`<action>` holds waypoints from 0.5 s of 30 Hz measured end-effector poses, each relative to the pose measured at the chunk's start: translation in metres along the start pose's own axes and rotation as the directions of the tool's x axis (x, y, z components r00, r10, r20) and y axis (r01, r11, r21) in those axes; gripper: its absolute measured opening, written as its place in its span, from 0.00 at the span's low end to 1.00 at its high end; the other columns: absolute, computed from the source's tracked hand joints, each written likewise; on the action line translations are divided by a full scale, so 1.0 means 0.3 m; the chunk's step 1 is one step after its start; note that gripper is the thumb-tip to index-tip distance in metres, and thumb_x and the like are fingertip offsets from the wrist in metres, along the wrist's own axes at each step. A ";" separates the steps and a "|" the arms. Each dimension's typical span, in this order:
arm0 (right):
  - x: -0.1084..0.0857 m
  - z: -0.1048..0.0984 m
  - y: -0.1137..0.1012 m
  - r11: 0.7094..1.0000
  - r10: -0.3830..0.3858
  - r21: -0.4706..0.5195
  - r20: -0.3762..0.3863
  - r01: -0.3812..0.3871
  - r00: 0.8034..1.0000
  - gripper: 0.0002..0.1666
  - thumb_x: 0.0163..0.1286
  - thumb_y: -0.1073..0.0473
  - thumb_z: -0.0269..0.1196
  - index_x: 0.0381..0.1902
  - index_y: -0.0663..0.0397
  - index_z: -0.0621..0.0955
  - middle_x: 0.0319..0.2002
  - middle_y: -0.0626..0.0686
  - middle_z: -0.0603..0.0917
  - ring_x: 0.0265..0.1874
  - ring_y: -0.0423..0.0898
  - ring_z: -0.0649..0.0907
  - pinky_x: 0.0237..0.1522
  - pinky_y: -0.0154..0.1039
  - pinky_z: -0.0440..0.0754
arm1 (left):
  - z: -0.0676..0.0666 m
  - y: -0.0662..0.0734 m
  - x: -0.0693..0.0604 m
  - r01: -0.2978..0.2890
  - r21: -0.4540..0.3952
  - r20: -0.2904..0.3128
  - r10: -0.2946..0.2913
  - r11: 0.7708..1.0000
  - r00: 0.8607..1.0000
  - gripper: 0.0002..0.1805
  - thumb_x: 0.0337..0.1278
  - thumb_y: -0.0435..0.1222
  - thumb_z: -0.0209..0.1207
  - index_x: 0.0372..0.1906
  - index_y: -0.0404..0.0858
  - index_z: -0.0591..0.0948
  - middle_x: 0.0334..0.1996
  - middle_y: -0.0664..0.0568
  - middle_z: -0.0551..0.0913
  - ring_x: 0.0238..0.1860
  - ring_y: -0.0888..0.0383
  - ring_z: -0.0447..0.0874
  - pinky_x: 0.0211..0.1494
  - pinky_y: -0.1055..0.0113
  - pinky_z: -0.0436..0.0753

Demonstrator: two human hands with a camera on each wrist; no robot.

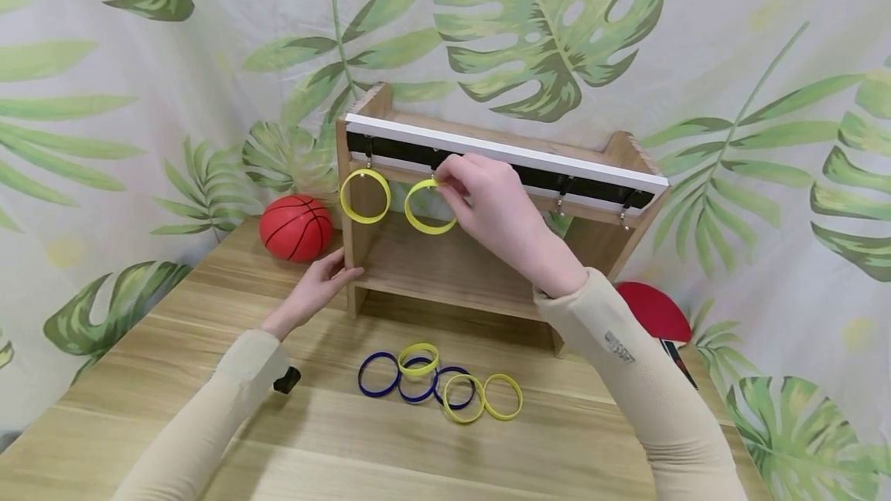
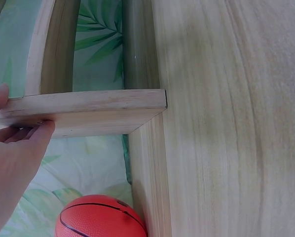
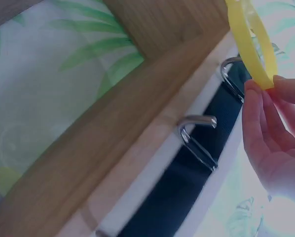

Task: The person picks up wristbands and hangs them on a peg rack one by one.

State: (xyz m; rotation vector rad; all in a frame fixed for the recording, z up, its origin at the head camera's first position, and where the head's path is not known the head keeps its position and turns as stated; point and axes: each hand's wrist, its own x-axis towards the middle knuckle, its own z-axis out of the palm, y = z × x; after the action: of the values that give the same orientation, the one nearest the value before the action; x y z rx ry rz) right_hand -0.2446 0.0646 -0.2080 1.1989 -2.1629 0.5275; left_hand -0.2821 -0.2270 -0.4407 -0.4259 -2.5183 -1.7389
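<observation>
Right hand point(image 1: 490, 195) — thumb and fingers pinching a yellow ring point(image 1: 430, 230), which extends to that hand's left, near a hook point(image 3: 227, 69). Left hand point(image 1: 316, 284) grips the wooden rack point(image 1: 445, 261). The ring appears light, flexible — best held by its rim.

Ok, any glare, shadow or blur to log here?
Head: fairly even light, soft shadow on the table beside the left sleeve; left wrist: duller, cool-toned, though the ball reads clearly; right wrist: hazy, with a blown-out white patch below the fingers, yet the nearest hook stays legible.
</observation>
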 end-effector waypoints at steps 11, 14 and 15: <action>0.025 0.058 0.030 0.990 0.045 -0.136 0.053 -0.037 0.998 0.04 0.68 0.69 0.59 0.33 0.59 0.80 0.30 0.54 0.83 0.29 0.49 0.82 0.36 0.41 0.83 | 0.003 0.003 -0.002 -0.002 0.003 0.002 0.002 1.000 1.000 0.33 0.72 0.43 0.55 0.76 0.39 0.61 0.72 0.38 0.68 0.75 0.41 0.62 0.73 0.44 0.69; 0.023 0.064 0.031 0.989 0.034 -0.144 0.055 -0.025 0.998 0.03 0.68 0.69 0.60 0.33 0.60 0.80 0.30 0.54 0.83 0.29 0.48 0.82 0.36 0.41 0.83 | 0.003 0.000 -0.001 -0.004 0.007 -0.002 0.004 1.000 1.000 0.33 0.72 0.43 0.55 0.76 0.39 0.61 0.71 0.38 0.68 0.75 0.41 0.63 0.72 0.44 0.70; 0.023 0.063 0.030 0.989 0.034 -0.146 0.053 -0.026 0.998 0.02 0.68 0.68 0.61 0.34 0.59 0.80 0.30 0.54 0.83 0.30 0.48 0.83 0.36 0.41 0.83 | 0.001 -0.002 -0.001 -0.005 0.010 -0.002 0.005 1.000 1.000 0.33 0.73 0.43 0.55 0.76 0.39 0.61 0.71 0.38 0.68 0.74 0.41 0.63 0.72 0.45 0.70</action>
State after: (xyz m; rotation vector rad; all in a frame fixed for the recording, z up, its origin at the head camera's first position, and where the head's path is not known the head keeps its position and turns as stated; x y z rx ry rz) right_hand -0.2610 0.0537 -0.2177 1.1154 -2.2275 0.3455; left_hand -0.2819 -0.2268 -0.4414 -0.4295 -2.5207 -1.7235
